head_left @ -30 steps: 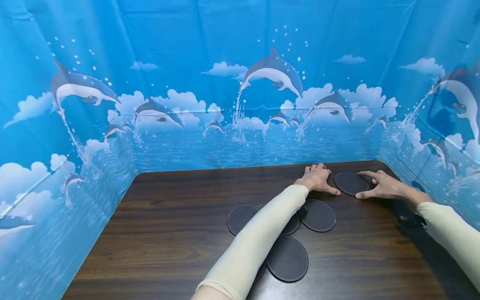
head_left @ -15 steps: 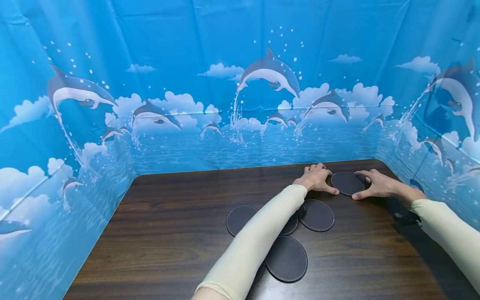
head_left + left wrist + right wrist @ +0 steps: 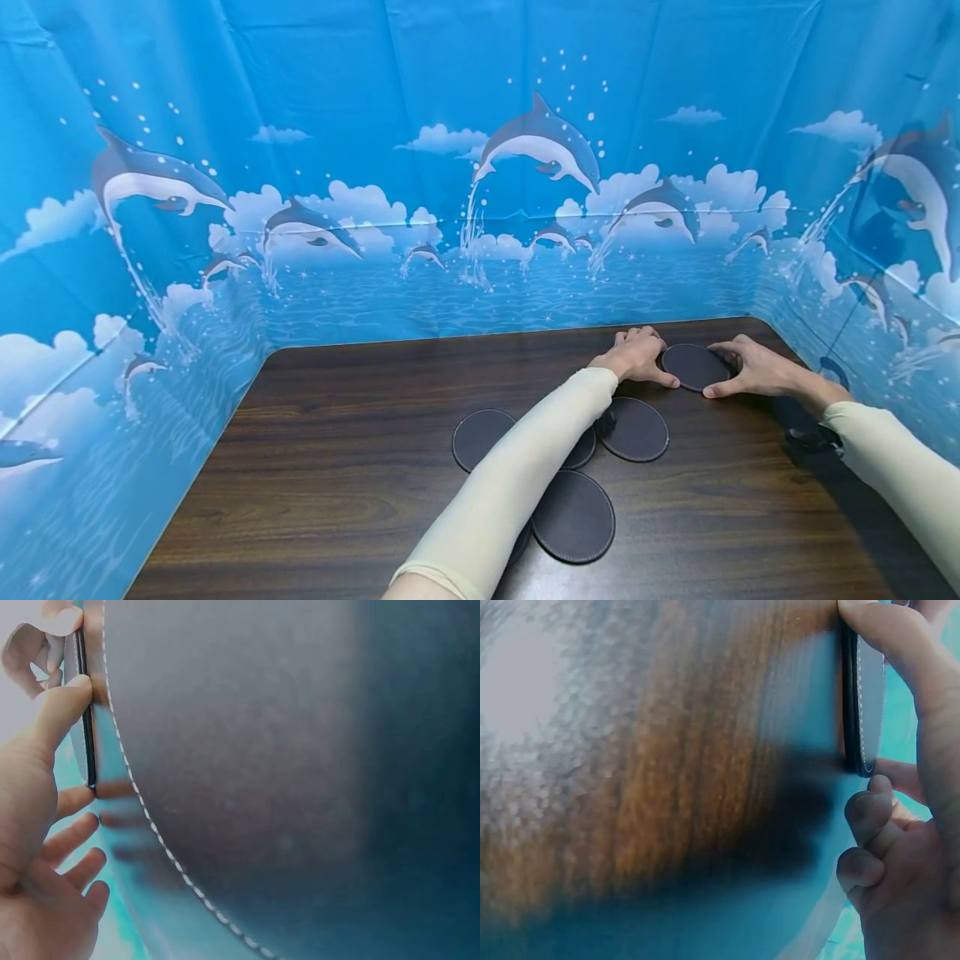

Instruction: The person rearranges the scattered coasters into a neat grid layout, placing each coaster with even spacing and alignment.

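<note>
At the far right of the table, both hands are at one round dark coaster [image 3: 695,367] with a stitched rim. My left hand [image 3: 633,357] holds its left side, thumb and index finger at the edge; in the left wrist view the other fingers of the left hand [image 3: 45,825] spread below. My right hand [image 3: 761,369] grips the right side between thumb and index finger, and in the right wrist view the other fingers of the right hand [image 3: 907,855] are curled. Whether it is a single coaster or a stack, I cannot tell.
Several more dark coasters lie mid-table: a right one [image 3: 637,431], a front one [image 3: 573,518], a left one [image 3: 480,437], and others partly hidden under the left sleeve [image 3: 517,483]. A dolphin-print curtain [image 3: 420,283] borders the dark wooden table [image 3: 322,467].
The coaster and the right hand have shifted slightly left, toward the left hand, mostly in the first half second. The coasters mid-table stay where they were.
</note>
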Demonstrator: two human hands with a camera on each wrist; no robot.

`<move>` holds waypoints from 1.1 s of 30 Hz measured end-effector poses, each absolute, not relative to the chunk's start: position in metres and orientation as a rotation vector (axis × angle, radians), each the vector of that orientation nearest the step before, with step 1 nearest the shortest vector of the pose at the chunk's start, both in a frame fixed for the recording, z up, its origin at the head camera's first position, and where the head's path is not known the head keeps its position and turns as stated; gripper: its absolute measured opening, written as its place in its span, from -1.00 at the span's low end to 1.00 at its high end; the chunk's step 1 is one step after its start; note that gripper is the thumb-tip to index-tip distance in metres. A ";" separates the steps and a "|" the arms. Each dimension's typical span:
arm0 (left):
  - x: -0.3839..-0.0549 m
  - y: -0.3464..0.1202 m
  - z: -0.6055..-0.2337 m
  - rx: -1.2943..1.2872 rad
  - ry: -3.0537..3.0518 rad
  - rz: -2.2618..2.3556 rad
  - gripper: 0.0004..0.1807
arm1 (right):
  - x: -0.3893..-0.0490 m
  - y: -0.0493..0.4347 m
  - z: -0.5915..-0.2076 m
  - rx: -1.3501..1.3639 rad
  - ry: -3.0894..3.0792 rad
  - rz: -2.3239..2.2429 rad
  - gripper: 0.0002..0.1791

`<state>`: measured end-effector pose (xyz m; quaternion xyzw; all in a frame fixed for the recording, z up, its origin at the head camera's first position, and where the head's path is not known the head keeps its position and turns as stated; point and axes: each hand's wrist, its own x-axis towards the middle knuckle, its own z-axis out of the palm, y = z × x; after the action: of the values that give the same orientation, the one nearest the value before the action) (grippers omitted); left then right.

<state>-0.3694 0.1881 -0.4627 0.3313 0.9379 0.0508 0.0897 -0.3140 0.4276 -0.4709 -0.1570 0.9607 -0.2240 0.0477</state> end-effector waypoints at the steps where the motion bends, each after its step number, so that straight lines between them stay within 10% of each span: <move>1: -0.370 0.189 -0.463 0.989 2.788 0.151 -0.24 | -0.314 0.428 -0.472 -0.482 2.939 -0.684 0.04; 33: -0.375 0.176 -0.455 1.117 2.731 0.188 -0.22 | -0.301 0.423 -0.474 -0.543 3.063 -0.748 0.01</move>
<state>-0.3754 0.1761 -0.4554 0.3761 0.9198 0.0632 0.0924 -0.3013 0.4225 -0.4739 -0.1696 0.9570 -0.2337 -0.0287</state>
